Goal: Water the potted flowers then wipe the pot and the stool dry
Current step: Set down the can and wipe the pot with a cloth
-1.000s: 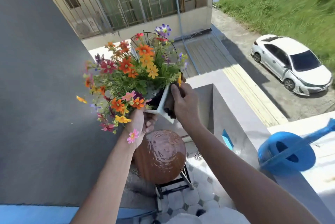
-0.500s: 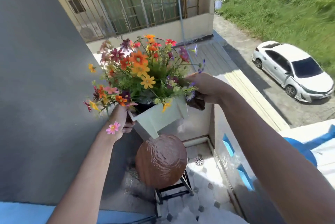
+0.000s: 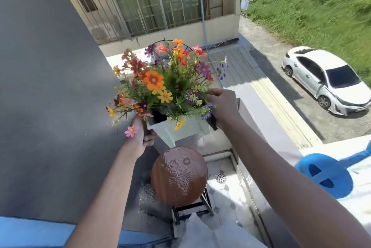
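Levelled since earlier tilt, pale square plastic pot (image 3: 181, 129) of mixed flowers held above wet round wooden stool (image 3: 179, 175) (cleared for wiping, likely): left hand (image 3: 143, 134) and right hand (image 3: 223, 105) curled round opposite rims.

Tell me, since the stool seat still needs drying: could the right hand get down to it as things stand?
Probably not yet. The right hand and left hand both grip the white pot, held above the wet stool seat. Nothing else blocks the seat, but the right hand would first have to let go.
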### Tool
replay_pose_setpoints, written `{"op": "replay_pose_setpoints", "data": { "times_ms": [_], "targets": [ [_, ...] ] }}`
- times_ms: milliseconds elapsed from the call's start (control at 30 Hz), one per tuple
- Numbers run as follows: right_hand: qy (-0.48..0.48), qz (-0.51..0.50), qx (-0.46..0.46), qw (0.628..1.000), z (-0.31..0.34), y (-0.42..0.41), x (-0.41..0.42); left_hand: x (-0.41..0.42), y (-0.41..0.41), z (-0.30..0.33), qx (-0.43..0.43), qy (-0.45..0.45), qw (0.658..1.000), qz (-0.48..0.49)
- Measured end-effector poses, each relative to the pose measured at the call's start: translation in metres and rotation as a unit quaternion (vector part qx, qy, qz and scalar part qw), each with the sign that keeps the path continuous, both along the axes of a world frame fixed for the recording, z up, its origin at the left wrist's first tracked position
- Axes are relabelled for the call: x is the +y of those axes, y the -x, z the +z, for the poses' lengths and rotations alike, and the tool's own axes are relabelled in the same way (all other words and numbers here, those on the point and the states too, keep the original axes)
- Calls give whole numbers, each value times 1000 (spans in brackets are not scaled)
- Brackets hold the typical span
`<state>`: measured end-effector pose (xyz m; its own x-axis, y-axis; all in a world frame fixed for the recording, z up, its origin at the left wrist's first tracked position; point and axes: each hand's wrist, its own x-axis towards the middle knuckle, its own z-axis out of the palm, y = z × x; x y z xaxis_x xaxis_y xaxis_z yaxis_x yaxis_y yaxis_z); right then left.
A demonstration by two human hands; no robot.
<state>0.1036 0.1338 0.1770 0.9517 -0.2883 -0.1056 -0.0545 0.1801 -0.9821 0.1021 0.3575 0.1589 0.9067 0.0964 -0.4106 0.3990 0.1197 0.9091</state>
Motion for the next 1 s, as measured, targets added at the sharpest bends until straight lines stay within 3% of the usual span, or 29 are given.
{"op": "replay_pose_setpoints", "data": {
  "times_ms": [67,133,267,467,567,1000],
  "targets": [
    [-46,-30,-12,998,-4,2,8,-3,3,-9,0,73,995,66],
    [-78,-62,-11,995,-5,5,13,-12,9,-17,33,54,993,97],
    [-116,-121,-10,986,-8,6,28,-47,29,-16,83,-26,996,-8],
    [-54,-111,-10,992,-20,22,48,-78,25,2,77,53,995,-35],
    [-14,-126,-11,992,-22,26,54,-83,26,3,63,35,997,-20],
    [-6,-122,-51,991,-21,29,48,-81,22,10,9,42,998,-51]
  ]
}}
